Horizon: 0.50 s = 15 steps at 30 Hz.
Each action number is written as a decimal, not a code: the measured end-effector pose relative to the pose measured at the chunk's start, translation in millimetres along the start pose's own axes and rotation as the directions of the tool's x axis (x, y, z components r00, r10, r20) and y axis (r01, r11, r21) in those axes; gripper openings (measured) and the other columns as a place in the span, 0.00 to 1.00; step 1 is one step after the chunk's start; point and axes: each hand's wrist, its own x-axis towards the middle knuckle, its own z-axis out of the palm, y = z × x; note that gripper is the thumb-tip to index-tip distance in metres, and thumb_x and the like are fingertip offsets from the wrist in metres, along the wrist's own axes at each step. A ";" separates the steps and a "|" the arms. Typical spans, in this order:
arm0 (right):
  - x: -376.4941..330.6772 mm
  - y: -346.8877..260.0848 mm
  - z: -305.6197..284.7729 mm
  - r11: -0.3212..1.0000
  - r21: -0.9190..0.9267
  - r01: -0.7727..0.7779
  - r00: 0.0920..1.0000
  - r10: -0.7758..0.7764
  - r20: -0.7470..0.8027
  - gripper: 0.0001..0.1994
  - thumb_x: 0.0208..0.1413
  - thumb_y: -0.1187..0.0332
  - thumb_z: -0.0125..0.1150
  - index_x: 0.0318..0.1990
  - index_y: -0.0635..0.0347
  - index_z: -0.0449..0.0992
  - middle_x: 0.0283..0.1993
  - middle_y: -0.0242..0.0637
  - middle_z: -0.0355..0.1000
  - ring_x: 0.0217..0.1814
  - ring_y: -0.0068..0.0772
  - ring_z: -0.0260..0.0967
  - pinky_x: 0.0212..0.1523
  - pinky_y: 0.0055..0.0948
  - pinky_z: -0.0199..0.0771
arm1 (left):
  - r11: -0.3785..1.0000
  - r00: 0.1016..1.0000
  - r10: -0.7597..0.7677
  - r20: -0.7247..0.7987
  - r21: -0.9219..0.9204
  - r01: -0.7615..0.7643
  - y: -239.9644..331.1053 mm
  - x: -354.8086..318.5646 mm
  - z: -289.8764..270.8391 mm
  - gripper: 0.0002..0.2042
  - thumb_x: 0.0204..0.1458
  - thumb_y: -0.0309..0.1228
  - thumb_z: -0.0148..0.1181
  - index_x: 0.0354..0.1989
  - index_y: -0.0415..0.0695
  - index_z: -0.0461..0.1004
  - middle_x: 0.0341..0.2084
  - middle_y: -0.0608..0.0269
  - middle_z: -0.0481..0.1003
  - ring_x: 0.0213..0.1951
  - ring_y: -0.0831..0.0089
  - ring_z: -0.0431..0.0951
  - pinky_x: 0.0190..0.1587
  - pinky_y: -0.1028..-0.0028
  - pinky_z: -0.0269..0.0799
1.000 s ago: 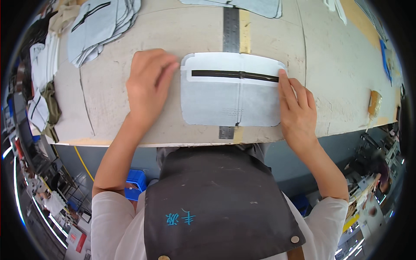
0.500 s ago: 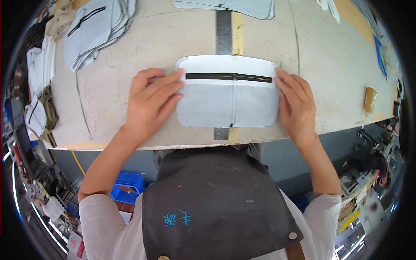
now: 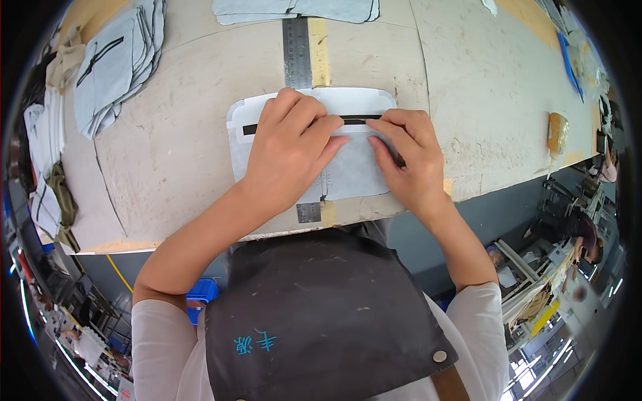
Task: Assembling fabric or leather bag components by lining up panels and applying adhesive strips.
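A pale grey panel (image 3: 361, 164), sheet-like with rounded corners, lies flat on the worktable, its upper part whiter. A narrow black strip (image 3: 354, 121) runs across that whiter part. My left hand (image 3: 287, 144) covers the panel's left middle, fingers bent, index fingertip at the strip and thumb a little below. My right hand (image 3: 411, 154) is over the right edge, its index fingertip at the strip's right portion and its thumb apart below. Both hands touch the panel without wrapping round it. My left hand hides part of the strip.
Under the panel run a dark ruler (image 3: 297, 53) and a yellow strip (image 3: 319, 53) on the worktable (image 3: 187, 87). Similar panels (image 3: 114, 67) are stacked at the far left, more panels (image 3: 301, 9) at the back. A tan roll (image 3: 556, 134) sits at the right.
Both hands have moved inward from the panel's side edges to the black strip. The view has shifted, so the panel and table appear farther left.
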 end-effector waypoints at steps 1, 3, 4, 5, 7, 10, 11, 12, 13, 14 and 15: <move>-0.5 1.0 0.7 1.000 0.000 -0.003 1.000 0.003 -0.002 0.15 0.41 0.83 0.67 0.41 0.64 0.79 0.42 0.39 0.72 0.42 0.42 0.69 0.37 0.35 0.73 | 1.000 1.000 0.002 0.003 -0.001 -0.002 -1.1 0.4 1.5 0.12 0.36 0.21 0.72 0.31 0.40 0.77 0.29 0.63 0.71 0.35 0.61 0.68 0.37 0.66 0.66; -1.6 2.6 1.9 1.000 -0.010 0.023 1.000 -0.023 -0.010 0.15 0.41 0.83 0.67 0.40 0.64 0.80 0.41 0.38 0.72 0.41 0.41 0.69 0.36 0.35 0.73 | 1.000 1.000 0.015 0.004 -0.017 -0.015 -3.6 -1.0 5.1 0.12 0.36 0.22 0.72 0.30 0.40 0.77 0.28 0.63 0.70 0.35 0.62 0.68 0.36 0.67 0.65; -2.0 3.2 2.4 1.000 -0.009 0.021 1.000 -0.021 -0.011 0.15 0.41 0.83 0.67 0.40 0.64 0.80 0.41 0.38 0.72 0.41 0.41 0.69 0.36 0.35 0.73 | 1.000 1.000 0.016 0.006 -0.017 -0.016 -4.4 -2.2 6.5 0.12 0.36 0.22 0.72 0.30 0.40 0.77 0.28 0.63 0.70 0.35 0.62 0.68 0.36 0.67 0.65; -2.4 3.6 2.9 0.999 -0.008 0.037 0.999 -0.037 -0.019 0.15 0.41 0.83 0.67 0.39 0.64 0.80 0.41 0.37 0.72 0.40 0.41 0.69 0.36 0.35 0.73 | 1.000 1.000 0.012 0.004 -0.014 -0.012 -4.9 -3.7 7.8 0.11 0.36 0.23 0.72 0.30 0.41 0.76 0.29 0.64 0.70 0.36 0.63 0.67 0.38 0.66 0.64; -3.2 4.7 3.7 0.999 -0.007 0.052 0.998 -0.052 -0.027 0.14 0.41 0.83 0.67 0.39 0.64 0.80 0.40 0.37 0.73 0.40 0.41 0.69 0.36 0.34 0.73 | 1.000 1.000 0.008 0.002 -0.012 -0.008 -4.6 -3.8 9.0 0.11 0.36 0.25 0.71 0.29 0.42 0.76 0.29 0.65 0.69 0.37 0.63 0.67 0.40 0.65 0.63; -4.0 5.5 4.0 0.997 -0.014 0.077 0.996 -0.077 -0.033 0.15 0.40 0.83 0.67 0.39 0.64 0.80 0.40 0.37 0.73 0.40 0.41 0.70 0.37 0.34 0.73 | 0.999 0.999 -0.025 -0.023 -0.023 0.025 -3.5 -2.8 9.8 0.10 0.36 0.25 0.71 0.28 0.43 0.76 0.28 0.65 0.69 0.36 0.63 0.67 0.39 0.65 0.63; -4.0 5.1 3.7 0.997 -0.015 0.079 0.996 -0.080 -0.026 0.15 0.39 0.83 0.67 0.39 0.64 0.80 0.40 0.37 0.73 0.40 0.41 0.70 0.37 0.34 0.74 | 0.999 0.999 -0.032 -0.017 -0.022 0.032 -3.4 -2.9 9.7 0.10 0.36 0.24 0.71 0.28 0.43 0.76 0.28 0.65 0.69 0.36 0.63 0.67 0.39 0.65 0.63; -4.1 4.8 3.6 0.996 -0.017 0.082 0.996 -0.082 -0.018 0.15 0.39 0.83 0.67 0.39 0.63 0.80 0.40 0.37 0.72 0.41 0.41 0.70 0.37 0.34 0.74 | 0.999 0.999 -0.039 -0.011 -0.021 0.039 -3.5 -3.1 9.8 0.10 0.36 0.24 0.71 0.28 0.43 0.76 0.27 0.65 0.69 0.36 0.63 0.67 0.39 0.65 0.63; -4.4 4.7 3.9 0.996 -0.018 0.082 0.996 -0.082 -0.018 0.15 0.39 0.83 0.67 0.39 0.63 0.80 0.40 0.37 0.72 0.41 0.41 0.70 0.37 0.34 0.74 | 0.999 0.999 -0.039 -0.011 -0.022 0.039 -3.9 -3.1 10.1 0.10 0.36 0.24 0.71 0.28 0.43 0.76 0.27 0.65 0.69 0.36 0.63 0.67 0.39 0.65 0.63; -5.2 4.8 4.5 0.996 -0.026 0.081 0.997 -0.081 -0.014 0.16 0.38 0.83 0.67 0.39 0.63 0.80 0.41 0.38 0.72 0.41 0.41 0.70 0.37 0.34 0.74 | 0.999 0.999 -0.033 -0.018 -0.021 0.033 -4.6 -3.2 10.6 0.10 0.36 0.24 0.71 0.28 0.42 0.76 0.27 0.65 0.69 0.36 0.63 0.67 0.39 0.66 0.63; -5.9 4.9 5.1 0.996 -0.034 0.080 0.997 -0.081 -0.010 0.16 0.37 0.83 0.66 0.39 0.63 0.80 0.41 0.38 0.72 0.42 0.41 0.69 0.38 0.34 0.74 | 0.999 0.999 -0.028 -0.024 -0.020 0.027 -5.1 -3.2 11.0 0.10 0.36 0.24 0.71 0.28 0.42 0.76 0.27 0.65 0.69 0.36 0.64 0.67 0.39 0.66 0.63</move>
